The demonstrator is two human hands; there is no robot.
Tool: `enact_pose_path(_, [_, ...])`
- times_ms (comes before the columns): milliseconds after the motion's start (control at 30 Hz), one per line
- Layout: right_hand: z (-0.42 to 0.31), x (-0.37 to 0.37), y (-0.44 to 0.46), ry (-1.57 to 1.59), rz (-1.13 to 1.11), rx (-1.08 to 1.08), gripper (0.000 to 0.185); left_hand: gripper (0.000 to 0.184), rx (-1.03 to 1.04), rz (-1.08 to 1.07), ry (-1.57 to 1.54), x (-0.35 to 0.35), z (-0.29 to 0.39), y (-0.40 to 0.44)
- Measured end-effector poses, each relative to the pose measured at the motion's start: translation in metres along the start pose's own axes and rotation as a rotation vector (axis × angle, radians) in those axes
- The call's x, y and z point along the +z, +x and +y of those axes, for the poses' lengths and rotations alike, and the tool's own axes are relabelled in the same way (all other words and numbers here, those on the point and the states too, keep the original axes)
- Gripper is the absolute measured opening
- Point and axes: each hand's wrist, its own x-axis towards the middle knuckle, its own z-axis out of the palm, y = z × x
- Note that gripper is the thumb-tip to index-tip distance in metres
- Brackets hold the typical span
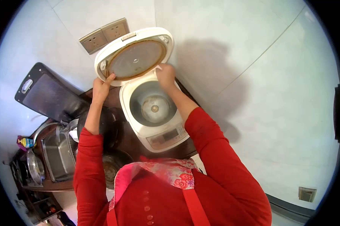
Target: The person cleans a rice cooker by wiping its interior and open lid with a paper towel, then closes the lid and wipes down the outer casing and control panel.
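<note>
A white rice cooker (160,142) stands on the dark counter with its lid (163,33) tilted up. Inside, a round metal base with a small central knob shows at the bottom of the grey chamber. Brownish stains ring the metal inner plate (134,58) of the lid. My left hand (101,88) grips the lid's lower left edge, thumb on the inner side. Near the hinge, at the lid's lower right, my right hand (165,77) is closed on what looks like a white cloth (158,67); only a small corner of it shows.
Wall sockets (104,35) sit behind the lid. A dark cutting board (51,94) leans on the wall at left, near a metal sink (58,156) with a faucet. Dark cookware (109,128) stands left of the cooker. The tiled wall (252,94) bounds the right side.
</note>
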Motion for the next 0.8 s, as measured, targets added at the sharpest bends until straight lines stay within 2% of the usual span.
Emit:
enact_pose_path(100, [0.015, -0.014, 0.013, 0.268, -0.290, 0.205, 0.015, 0.037, 0.002, 0.005, 0.008, -0.001, -0.003, 0.002])
enact_pose_path(200, [-0.003, -0.032, 0.021, -0.054, -0.062, -0.199, 0.016, 0.034, -0.009, 0.005, -0.023, 0.003, -0.008, 0.004])
enact_pose_path(300, [0.003, -0.023, 0.006, -0.192, -0.069, -0.229, 0.016, 0.033, -0.012, 0.019, -0.037, 0.004, -0.010, 0.003])
enact_pose_path(400, [0.032, -0.017, 0.002, -0.148, -0.379, -0.034, 0.015, 0.031, 0.009, 0.021, -0.138, 0.006, -0.006, 0.000])
enact_pose_path(433, [0.039, -0.023, 0.000, -0.334, -0.360, -0.178, 0.014, 0.032, -0.001, 0.006, -0.159, 0.006, -0.005, 0.001])
enact_pose_path(467, [0.048, -0.030, -0.006, -0.088, -0.371, 0.079, 0.015, 0.032, -0.008, -0.004, -0.182, 0.006, -0.007, 0.000])
enact_pose_path(533, [-0.009, -0.078, -0.021, 0.394, -0.388, 0.607, 0.017, 0.050, 0.024, -0.020, -0.228, 0.004, -0.012, -0.009])
enact_pose_path(600, [-0.047, -0.106, -0.035, 0.531, -0.433, 0.614, 0.022, 0.064, 0.119, 0.038, -0.316, 0.005, -0.005, -0.024])
enact_pose_path(633, [-0.061, -0.117, -0.041, 0.601, -0.454, 0.619, 0.024, 0.079, 0.048, 0.105, -0.183, 0.004, -0.021, -0.032])
enact_pose_path(667, [-0.074, -0.124, -0.046, 0.627, -0.498, 0.605, 0.025, 0.081, 0.006, 0.190, -0.222, 0.005, -0.017, -0.051])
enact_pose_path(733, [-0.100, -0.128, -0.058, 0.687, -0.587, 0.576, 0.026, 0.069, -0.074, 0.213, -0.194, -0.001, -0.003, -0.091])
enact_pose_path(800, [-0.119, -0.122, -0.075, 0.748, -0.679, 0.656, 0.022, 0.053, -0.103, 0.212, -0.300, -0.002, 0.002, -0.135])
